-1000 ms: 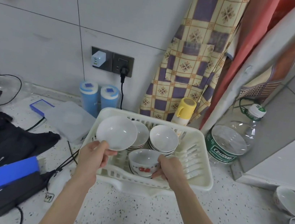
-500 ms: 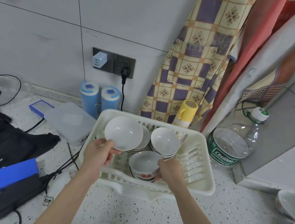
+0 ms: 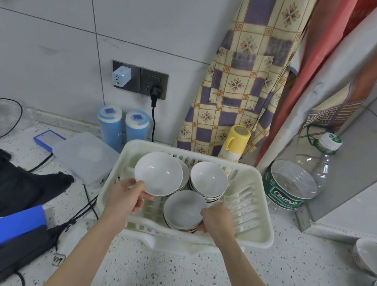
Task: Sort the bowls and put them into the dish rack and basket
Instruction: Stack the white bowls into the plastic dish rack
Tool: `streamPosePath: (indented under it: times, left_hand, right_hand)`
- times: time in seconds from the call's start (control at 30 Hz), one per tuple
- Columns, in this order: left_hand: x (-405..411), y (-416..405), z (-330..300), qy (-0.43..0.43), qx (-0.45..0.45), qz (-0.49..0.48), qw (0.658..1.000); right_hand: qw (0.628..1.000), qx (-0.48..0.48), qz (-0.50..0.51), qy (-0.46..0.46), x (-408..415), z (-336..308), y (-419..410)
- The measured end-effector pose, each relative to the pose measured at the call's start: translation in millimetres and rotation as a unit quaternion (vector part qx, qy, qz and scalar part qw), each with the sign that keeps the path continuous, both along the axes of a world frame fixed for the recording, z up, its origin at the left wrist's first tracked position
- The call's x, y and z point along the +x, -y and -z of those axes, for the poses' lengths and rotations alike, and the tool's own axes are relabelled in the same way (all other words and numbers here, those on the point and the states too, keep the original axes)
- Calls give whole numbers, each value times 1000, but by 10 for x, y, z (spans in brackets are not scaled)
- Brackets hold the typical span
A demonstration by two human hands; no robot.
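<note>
Roughly midway: white dish rack point(image 3: 264, 236) holds two bowl stacks at 12 o'clock, left hand point(image 3: 126, 198) pinches a plain white bowl point(image 3: 158, 173) over them, right hand point(image 3: 216, 219) grips the red-patterned bowl point(image 3: 184, 211) in front; loose bowls point(image 3: 371, 258) wait at 3 o'clock.

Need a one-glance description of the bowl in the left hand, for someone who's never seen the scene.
Find the white dish rack on the speckled counter. Over its left side, the left hand pinches the near rim of a plain white bowl. Unlike its neighbours, it is tilted up facing the camera, not stacked, and has no red pattern.
</note>
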State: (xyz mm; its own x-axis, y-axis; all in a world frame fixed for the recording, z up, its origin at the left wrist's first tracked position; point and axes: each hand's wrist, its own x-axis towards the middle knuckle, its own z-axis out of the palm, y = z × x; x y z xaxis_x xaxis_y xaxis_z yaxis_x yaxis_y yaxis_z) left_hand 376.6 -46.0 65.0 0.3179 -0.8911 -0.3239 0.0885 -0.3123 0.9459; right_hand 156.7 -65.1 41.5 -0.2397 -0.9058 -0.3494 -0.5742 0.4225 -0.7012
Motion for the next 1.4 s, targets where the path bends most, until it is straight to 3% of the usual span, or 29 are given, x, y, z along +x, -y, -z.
streamPosePath:
  times: [0.33,0.7,1.1,1.2,1.3,1.4]
  left_hand:
    - [-2,2,-15,25,25,44,998]
    - [1,1,-12,34,25,57,997]
    - [38,18,-34,56,63,114,990]
    - [25,28,-53,76,69,137,985]
    - [7,27,-50,93,75,155,981]
    - [-6,43,-43,100,85,167,977]
  right_hand:
    - [997,14,-55,58,-62,-53,-35]
    - [993,37,-49,97,-84,-68,-13]
    - [996,35,-80,16,-74,79,-10]
    - [995,20,-97,-9,-81,92,-26]
    - [996,-52,-71,-34,-84,69,-68]
    - [990,-137,-41,11,-111,39,-133]
